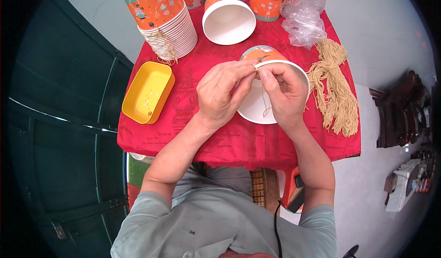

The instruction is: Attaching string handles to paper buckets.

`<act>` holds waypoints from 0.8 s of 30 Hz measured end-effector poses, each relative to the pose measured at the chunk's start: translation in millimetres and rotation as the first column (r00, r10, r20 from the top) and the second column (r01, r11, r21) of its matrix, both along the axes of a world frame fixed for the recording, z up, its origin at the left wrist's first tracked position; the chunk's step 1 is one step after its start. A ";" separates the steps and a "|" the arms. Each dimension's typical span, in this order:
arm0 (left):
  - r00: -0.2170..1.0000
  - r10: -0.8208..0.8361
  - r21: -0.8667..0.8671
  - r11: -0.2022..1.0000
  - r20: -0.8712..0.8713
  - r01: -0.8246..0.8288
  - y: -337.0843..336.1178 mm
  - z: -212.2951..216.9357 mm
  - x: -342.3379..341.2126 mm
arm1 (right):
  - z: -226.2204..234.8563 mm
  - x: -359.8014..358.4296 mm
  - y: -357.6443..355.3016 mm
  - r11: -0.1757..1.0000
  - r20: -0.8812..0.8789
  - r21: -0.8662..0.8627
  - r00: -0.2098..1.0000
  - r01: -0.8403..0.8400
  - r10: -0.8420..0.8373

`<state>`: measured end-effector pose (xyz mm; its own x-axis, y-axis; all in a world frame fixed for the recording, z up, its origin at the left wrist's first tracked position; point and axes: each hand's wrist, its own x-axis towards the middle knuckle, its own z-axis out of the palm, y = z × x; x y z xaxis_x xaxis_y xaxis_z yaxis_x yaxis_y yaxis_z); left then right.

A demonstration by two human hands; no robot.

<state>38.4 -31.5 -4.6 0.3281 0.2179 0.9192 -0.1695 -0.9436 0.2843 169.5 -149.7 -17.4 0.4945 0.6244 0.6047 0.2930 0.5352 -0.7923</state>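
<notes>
1. Orange and white, one paper tub (251, 105) is lying tipped at the middle of the table, its open mouth facing the near side.
2. Left hand (223, 91) and right hand (288, 91) are meeting at its rim. Their fingertips are pinching tight on thin string (265, 105), which is dangling by the mouth.
3. The person seems to be threading or tying; any hole is hiding. Next, this is probably calling for tiny, steady pulls.
4. Red cloth (183, 141) is covering the table. A yellow tray (161, 70) is sitting left, a string bundle (339, 95) right, stacked tubs (178, 38) far left.
5. Dark green doors (64, 74) are standing left; dark wooden furniture (400, 113) is standing right.
</notes>
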 end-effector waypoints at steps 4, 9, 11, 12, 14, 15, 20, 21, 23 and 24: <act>1.000 -0.013 -0.016 1.000 -0.001 0.013 -1.4 1.3 -1.9 | 0.6 -0.5 -0.7 1.000 0.005 0.010 1.000 -0.006 0.006; 0.995 -0.091 -0.159 0.984 -0.034 0.084 -2.4 -1.2 -3.8 | 1.3 -1.9 -1.8 1.000 -0.028 -0.002 1.000 -0.008 0.008; 0.994 -0.107 -0.202 0.975 -0.036 0.098 -1.2 -2.2 -6.0 | 1.8 -1.6 -2.9 1.000 -0.029 -0.024 1.000 -0.007 0.006; 0.992 -0.121 -0.239 0.965 -0.040 0.109 -1.7 -1.0 -6.3 | 5.4 -1.7 -4.7 1.000 -0.043 -0.027 0.999 -0.012 0.011; 0.987 -0.156 -0.272 0.952 -0.040 0.140 -3.1 2.4 -5.9 | 10.4 -0.8 -7.6 0.999 -0.059 -0.027 0.998 -0.017 0.015; 0.981 -0.190 -0.311 0.935 -0.034 0.170 -3.1 2.3 -6.0 | 11.3 0.1 -8.6 0.999 -0.043 -0.037 0.999 -0.014 0.012; 0.968 -0.244 -0.440 0.876 -0.052 0.197 -1.2 -2.7 -6.7 | 9.3 0.7 -5.8 0.999 -0.010 -0.038 1.000 -0.003 0.003; 0.962 -0.269 -0.465 0.858 -0.044 0.218 -1.3 -3.3 -6.3 | 9.6 0.7 -6.2 0.999 -0.003 -0.046 1.000 0.000 0.000; 0.962 -0.269 -0.492 0.844 -0.048 0.212 -1.3 -2.8 -6.1 | 9.1 1.3 -5.6 0.999 0.005 -0.054 1.000 0.001 -0.001; 0.962 -0.269 -0.518 0.830 -0.051 0.205 -1.6 -2.3 -6.2 | 7.7 1.5 -4.9 0.999 -0.009 -0.051 1.000 0.001 -0.001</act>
